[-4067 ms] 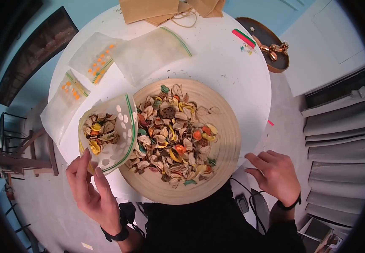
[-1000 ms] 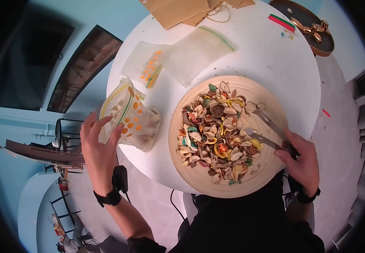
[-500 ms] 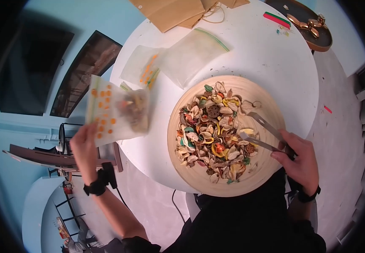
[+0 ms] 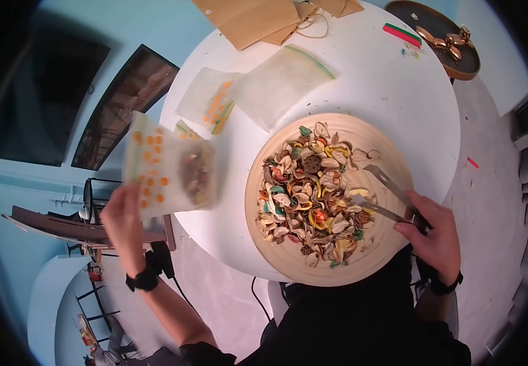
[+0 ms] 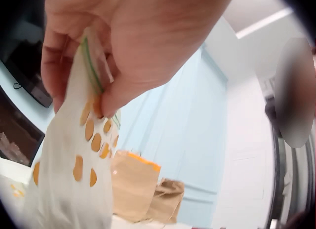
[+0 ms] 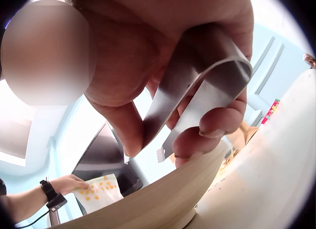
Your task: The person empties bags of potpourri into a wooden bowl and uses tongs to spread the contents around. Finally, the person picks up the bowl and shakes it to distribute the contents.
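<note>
My left hand [image 4: 123, 219] pinches the zip edge of a clear zip bag [image 4: 175, 152] dotted with orange spots, off the table's left side. A clump of potpourri shows through the far end of this bag. In the left wrist view, thumb and fingers close on the green zip strip [image 5: 91, 66]. My right hand [image 4: 438, 238] holds metal tongs [image 4: 391, 185], tips spread above the right part of a round wooden bowl [image 4: 392, 238]. Dried petals, pods and other potpourri [image 4: 309, 201] fill much of the bowl. The bent end of the tongs lies in my palm.
Two more zip bags, a large one [image 4: 276, 85] and a smaller orange-dotted one [image 4: 200, 91], lie flat behind the bowl. Brown paper bags [image 4: 248, 21] sit at the white table's [image 4: 398, 122] far edge. A red and green strip [image 4: 403, 34] lies at the back right.
The bag, earlier held with its mouth gaping, has swung flat to the left, its zip edge pinched. Tongs now show in my right hand, over the bowl since about a second ago.
</note>
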`<state>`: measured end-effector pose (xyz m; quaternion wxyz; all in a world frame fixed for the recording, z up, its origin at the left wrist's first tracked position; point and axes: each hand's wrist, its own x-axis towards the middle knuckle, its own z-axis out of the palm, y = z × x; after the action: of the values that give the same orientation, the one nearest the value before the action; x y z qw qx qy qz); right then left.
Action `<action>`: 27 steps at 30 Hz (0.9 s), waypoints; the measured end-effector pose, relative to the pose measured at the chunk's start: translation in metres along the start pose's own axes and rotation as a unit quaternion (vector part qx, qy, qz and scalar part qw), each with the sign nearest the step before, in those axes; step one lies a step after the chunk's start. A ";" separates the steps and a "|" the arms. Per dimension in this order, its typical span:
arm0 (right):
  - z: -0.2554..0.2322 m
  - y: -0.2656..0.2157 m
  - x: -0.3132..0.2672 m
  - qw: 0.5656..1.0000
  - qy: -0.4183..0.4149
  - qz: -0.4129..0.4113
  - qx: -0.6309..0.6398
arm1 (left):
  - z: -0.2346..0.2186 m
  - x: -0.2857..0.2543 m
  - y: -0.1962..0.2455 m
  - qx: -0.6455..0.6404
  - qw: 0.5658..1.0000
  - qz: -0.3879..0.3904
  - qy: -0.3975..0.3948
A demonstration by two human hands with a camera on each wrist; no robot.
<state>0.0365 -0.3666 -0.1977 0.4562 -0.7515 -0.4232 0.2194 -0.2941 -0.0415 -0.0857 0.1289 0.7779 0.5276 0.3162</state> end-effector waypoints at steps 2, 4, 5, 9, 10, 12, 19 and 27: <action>-0.001 0.001 0.001 1.000 0.003 -0.007 -0.003 | 0.014 0.004 -0.016 0.061 0.996 0.010 -0.063; -0.003 -0.001 0.001 1.000 0.006 -0.003 -0.007 | 0.013 0.001 -0.006 0.036 0.998 0.015 -0.040; -0.005 -0.001 0.000 1.000 0.005 0.007 -0.010 | 0.011 0.000 -0.001 0.015 0.999 0.017 -0.024; -0.003 0.009 -0.003 1.000 0.023 -0.001 0.014 | 0.014 0.002 0.004 0.057 0.995 0.010 -0.086; -0.002 0.010 -0.003 1.000 0.026 0.003 0.017 | 0.015 0.001 0.003 0.082 0.991 -0.006 -0.104; -0.003 0.011 -0.003 0.999 0.034 0.007 0.019 | 0.016 -0.008 0.009 0.069 0.993 0.018 -0.095; -0.004 0.012 -0.005 0.999 0.023 0.019 0.027 | 0.006 -0.028 0.015 0.099 0.989 0.070 -0.084; -0.013 -0.014 -0.006 0.997 -0.034 -0.003 -0.067 | 0.001 -0.012 -0.011 0.072 0.996 0.045 -0.031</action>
<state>0.0368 -0.3752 -0.1794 0.3907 -0.7713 -0.4545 0.2144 -0.3046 -0.0474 -0.0966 0.0747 0.8174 0.5094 0.2585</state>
